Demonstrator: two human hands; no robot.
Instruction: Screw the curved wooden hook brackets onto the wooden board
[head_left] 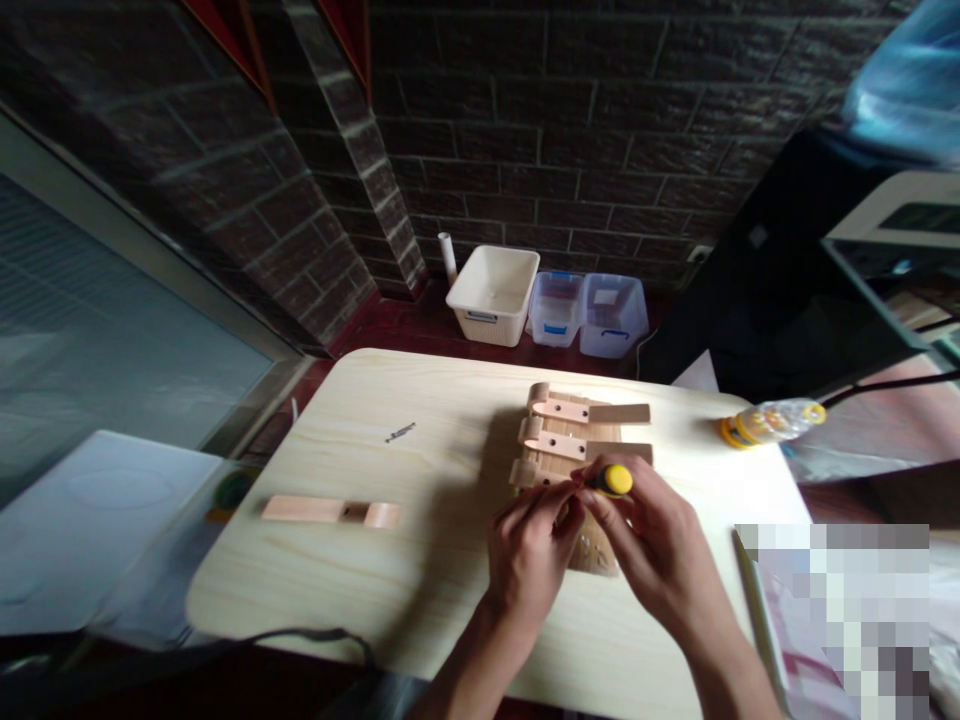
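Note:
A wooden assembly (574,435) of several slats fixed across a board lies in the middle of the pale wooden table (420,590). My right hand (649,545) is closed round a screwdriver with a yellow and black handle (613,481), its tip toward the assembly's near slat. My left hand (529,550) pinches something small right at that tip; I cannot make out what. A separate wooden piece (330,511) rests on the table's left side. A small metal part (400,432) lies farther back on the left.
A plastic bottle with a yellow cap (769,421) lies on the table's right. On the floor by the brick wall stand a white basket (493,293) and two clear boxes (585,313). A cable (300,637) runs along the near edge. A black stand is at the right.

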